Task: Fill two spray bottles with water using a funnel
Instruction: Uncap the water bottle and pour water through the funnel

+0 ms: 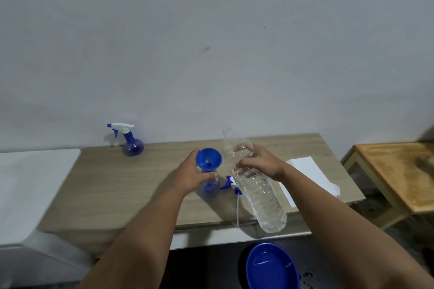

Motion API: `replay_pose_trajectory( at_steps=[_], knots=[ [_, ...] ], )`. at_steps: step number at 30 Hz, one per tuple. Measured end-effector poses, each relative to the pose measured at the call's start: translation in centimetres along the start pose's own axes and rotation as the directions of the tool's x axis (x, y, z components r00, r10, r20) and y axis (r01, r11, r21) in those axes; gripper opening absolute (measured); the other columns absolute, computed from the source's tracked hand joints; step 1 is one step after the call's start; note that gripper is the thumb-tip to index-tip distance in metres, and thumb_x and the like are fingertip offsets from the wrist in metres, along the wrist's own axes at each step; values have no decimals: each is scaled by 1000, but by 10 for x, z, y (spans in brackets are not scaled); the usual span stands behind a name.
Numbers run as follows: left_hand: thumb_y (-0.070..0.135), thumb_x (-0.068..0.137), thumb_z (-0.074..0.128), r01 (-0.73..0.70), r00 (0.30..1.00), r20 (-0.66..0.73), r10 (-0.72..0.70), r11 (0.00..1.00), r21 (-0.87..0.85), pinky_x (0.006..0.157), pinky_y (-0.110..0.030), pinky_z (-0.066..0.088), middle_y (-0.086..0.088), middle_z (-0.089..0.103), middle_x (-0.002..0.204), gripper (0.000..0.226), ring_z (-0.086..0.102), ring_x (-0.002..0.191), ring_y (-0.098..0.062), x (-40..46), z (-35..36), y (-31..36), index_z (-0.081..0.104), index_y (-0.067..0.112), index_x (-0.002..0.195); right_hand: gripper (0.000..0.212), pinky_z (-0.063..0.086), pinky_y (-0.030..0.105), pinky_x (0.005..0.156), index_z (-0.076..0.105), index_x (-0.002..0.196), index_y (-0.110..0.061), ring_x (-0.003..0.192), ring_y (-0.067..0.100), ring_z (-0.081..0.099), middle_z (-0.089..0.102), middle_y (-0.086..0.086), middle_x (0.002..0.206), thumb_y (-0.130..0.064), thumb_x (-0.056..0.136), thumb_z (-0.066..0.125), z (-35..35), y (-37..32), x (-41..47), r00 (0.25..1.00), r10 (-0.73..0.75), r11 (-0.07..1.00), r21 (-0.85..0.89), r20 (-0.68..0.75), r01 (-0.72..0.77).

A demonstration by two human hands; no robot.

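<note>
A blue funnel [209, 158] sits in the neck of an uncapped blue spray bottle [209, 189] at the middle of the wooden table [122, 180]. My left hand [193, 172] grips that bottle just below the funnel. My right hand [257, 163] holds a large clear water bottle [258, 192], uncapped and tilted, with its mouth up beside the funnel. The removed spray head [231, 182] with its tube lies on the table between the two bottles. A second blue spray bottle [131, 143], spray head on, stands at the back left by the wall.
White paper [312, 171] lies on the table's right part. A blue bowl [270, 267] with some water sits low in front of the table. A white surface [30, 185] adjoins on the left, a wooden stand [399, 176] on the right. Behind is a wall.
</note>
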State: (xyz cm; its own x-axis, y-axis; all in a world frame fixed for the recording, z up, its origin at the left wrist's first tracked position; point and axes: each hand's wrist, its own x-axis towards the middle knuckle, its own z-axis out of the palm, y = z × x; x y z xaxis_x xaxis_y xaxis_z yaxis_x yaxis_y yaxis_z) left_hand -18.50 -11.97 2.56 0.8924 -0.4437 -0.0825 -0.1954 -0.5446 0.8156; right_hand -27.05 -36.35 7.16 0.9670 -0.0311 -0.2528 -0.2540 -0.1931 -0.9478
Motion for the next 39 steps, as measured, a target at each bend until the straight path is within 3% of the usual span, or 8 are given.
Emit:
replay_pose_trajectory(
  at_steps=[5,8,13,17,21,27,31,39],
  knots=[
    [37,66,94,-23,1000,-10,23,1000,13,82,-16,47,29,63,101,60,59,95,10,4,0,3,47,54,101,47,57,33,81,70,111,-23,83,23,74,78,10,94,-27,65,79,3,10,0,996,68,997,-26,58,-67],
    [29,74,89,-17,999,-32,17,1000,-2,76,-10,43,27,62,100,56,61,93,2,4,-2,1,52,46,112,40,56,33,81,69,110,-17,81,24,71,75,7,87,-20,71,74,8,13,-1,994,80,996,-46,69,-77],
    [34,73,89,22,999,-46,-22,1000,1,92,-33,52,13,64,117,71,64,103,-17,5,-3,-4,52,32,134,52,56,34,82,70,113,-9,84,20,69,73,5,91,-29,66,76,10,15,-3,992,105,989,-109,70,-97],
    [40,70,90,42,999,-34,-42,999,-7,98,-35,50,13,63,122,79,61,112,-18,5,-2,-6,49,31,138,52,54,35,80,71,109,-8,83,20,68,72,5,90,-33,63,76,12,15,-3,991,113,987,-120,76,-103],
    [48,64,92,78,996,-29,-78,997,-13,106,-34,46,11,57,136,109,57,125,-17,9,-2,-7,35,25,154,51,56,36,79,71,109,-7,84,20,69,73,5,91,-32,65,76,12,11,-2,987,130,983,-143,89,-117],
    [41,67,92,55,998,-6,-55,997,-53,95,-34,53,22,65,105,67,66,101,-13,13,-2,-3,54,31,121,36,58,42,82,72,112,-12,85,23,72,76,3,93,-24,79,79,7,8,5,982,159,974,-180,100,-139],
    [43,60,92,25,1000,-7,-26,996,-81,91,-35,57,18,72,105,67,69,95,-5,15,-1,-9,61,38,119,20,58,31,69,72,110,-10,74,16,70,74,-3,83,-11,91,74,6,5,5,981,172,966,-211,86,-151],
    [40,60,93,-10,1000,-4,10,998,-59,89,-33,57,19,73,103,64,69,95,-5,17,-3,-8,65,39,117,21,59,33,72,74,108,-7,79,19,69,73,2,89,-18,89,76,7,-4,10,972,207,946,-277,112,-169]
  ],
)
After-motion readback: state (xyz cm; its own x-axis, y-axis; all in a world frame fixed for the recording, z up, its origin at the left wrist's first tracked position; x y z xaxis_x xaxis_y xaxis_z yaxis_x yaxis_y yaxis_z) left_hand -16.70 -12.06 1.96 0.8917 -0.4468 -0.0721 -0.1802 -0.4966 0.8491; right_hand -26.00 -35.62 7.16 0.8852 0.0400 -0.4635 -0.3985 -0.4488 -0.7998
